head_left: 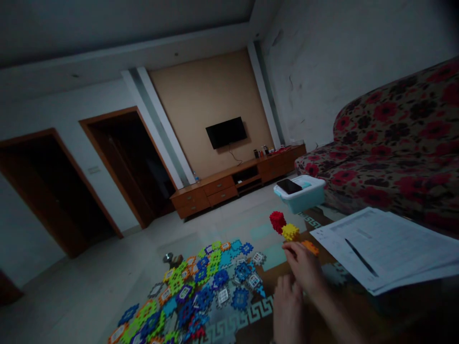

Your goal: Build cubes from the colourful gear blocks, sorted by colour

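My right hand (303,265) is raised over the patterned rug, its fingers curled together just below a yellow interlocking plastic piece (289,232). That piece sits against a red stack of plastic pieces (278,222). An orange plastic piece (310,247) lies just past my knuckles. Whether my fingers grip anything is hidden. My left hand (289,306) is lower, near the edge of a large spread of blue, green, orange and yellow interlocking plastic pieces (211,286). It shows no held piece.
A teal plastic box (299,196) with a phone on its lid stands beyond the red stack. Printed papers (380,248) with a black pen lie at the right, before a red floral sofa (394,138). A wooden TV cabinet (229,184) and doorways stand farther off.
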{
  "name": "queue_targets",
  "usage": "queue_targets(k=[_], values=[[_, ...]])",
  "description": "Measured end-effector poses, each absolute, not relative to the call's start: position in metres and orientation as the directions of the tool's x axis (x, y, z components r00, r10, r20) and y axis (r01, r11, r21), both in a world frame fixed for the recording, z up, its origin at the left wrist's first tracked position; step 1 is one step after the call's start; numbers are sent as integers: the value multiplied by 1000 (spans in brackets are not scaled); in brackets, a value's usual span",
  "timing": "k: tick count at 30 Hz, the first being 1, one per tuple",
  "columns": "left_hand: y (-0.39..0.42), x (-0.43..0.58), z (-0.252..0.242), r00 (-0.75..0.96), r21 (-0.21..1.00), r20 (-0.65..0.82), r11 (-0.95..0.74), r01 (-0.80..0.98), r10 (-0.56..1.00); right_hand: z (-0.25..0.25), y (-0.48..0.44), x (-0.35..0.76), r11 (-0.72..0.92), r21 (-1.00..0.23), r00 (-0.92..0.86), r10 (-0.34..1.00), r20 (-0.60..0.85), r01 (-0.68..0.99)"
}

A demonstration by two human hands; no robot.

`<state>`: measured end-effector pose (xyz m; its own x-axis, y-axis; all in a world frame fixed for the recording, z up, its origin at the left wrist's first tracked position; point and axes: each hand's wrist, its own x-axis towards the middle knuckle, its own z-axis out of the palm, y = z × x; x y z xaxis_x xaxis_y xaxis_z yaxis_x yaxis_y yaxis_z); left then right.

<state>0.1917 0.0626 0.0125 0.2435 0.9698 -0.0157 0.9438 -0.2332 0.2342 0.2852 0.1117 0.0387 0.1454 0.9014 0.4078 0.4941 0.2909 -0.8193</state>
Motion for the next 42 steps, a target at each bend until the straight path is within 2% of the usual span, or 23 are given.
queue_targets(k=[6,10,14,21,28,33,37,40,42], values=[[38,80,-4,6,119,-75,3,993,997,17,110,216,280,-659,-169,959,229,698],[27,41,-12,-53,150,-51,60,987,997,3,107,186,285,-510,-238,958,158,812],[14,17,-14,-75,166,-20,77,983,997,-12,108,173,313,-419,-297,949,106,852],[1,-22,2,-167,148,38,160,976,985,-16,105,153,391,-354,-358,920,159,849],[35,-31,10,-313,139,216,288,947,925,-10,89,138,442,-335,-410,897,164,832],[58,-40,6,-343,152,211,316,937,915,-2,84,130,460,-280,-442,888,128,842],[66,-48,4,-338,174,192,307,936,921,4,88,134,443,-372,-384,895,225,816],[66,-55,4,-340,220,200,296,929,919,1,93,139,448,-528,-351,894,279,722],[64,-61,6,-357,270,219,295,916,908,-5,95,141,426,-665,-375,898,229,614]])
